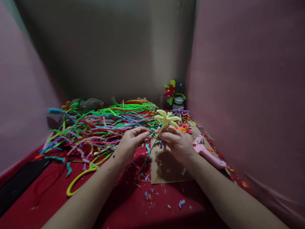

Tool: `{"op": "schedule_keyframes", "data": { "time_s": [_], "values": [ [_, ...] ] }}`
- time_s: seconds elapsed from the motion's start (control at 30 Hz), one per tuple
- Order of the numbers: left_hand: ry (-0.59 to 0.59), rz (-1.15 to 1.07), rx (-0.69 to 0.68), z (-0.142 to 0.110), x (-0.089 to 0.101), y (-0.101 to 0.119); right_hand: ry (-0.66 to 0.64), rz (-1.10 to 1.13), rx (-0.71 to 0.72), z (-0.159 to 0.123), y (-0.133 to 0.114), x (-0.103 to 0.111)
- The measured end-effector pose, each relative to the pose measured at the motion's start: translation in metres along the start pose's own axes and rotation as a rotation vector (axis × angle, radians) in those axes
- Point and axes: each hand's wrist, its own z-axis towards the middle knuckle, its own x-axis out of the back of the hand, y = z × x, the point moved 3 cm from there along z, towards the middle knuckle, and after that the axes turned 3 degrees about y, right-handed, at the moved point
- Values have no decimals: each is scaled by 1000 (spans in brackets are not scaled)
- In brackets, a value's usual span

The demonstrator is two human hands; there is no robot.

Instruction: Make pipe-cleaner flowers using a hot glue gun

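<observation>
A pale yellow pipe-cleaner flower (167, 119) with long petals tilts above my right hand (177, 143). The thumb and fingers of that hand pinch the flower just below its head. Its thin green stem (148, 156) slants down to the left, past a brown cardboard sheet (156, 173). Close by on the left, my left hand (135, 140) has thumb and fingers drawn together near the stem's upper part. Whatever sits between those fingertips is too small to make out.
Many coloured pipe cleaners (102, 122) are heaped at the back left. A pink tool (209, 156) lies right of the cardboard. Behind stand a jar (178, 103) with finished flowers (170, 91) and a purple flower (181, 111). Fuzzy scraps (181, 203) dot the red cloth (133, 210).
</observation>
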Motion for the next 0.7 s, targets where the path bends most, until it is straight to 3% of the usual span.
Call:
{"op": "schedule_keyframes", "data": {
  "time_s": [0.13, 0.3, 0.4, 0.5, 0.6, 0.7],
  "values": [
    [-100, -58, -39, -6, -9, -2, -59, -72, 87, -2, 4, -3],
    [-135, -130, -23, -14, -19, -1, -85, -88, 86, -3, 6, -6],
    [-56, -146, -38, -11, -10, 4, -8, -75, 111, -1, -1, 0],
    [109, -147, -52, 0, 10, 3, 137, 32, 182, 2, -16, 12],
    [195, -77, -22, 10, 24, -5, 157, 105, 226, 4, -30, 18],
    [198, -28, -4, 14, 23, -13, 154, 100, 253, 2, -38, 21]
  ]
}}
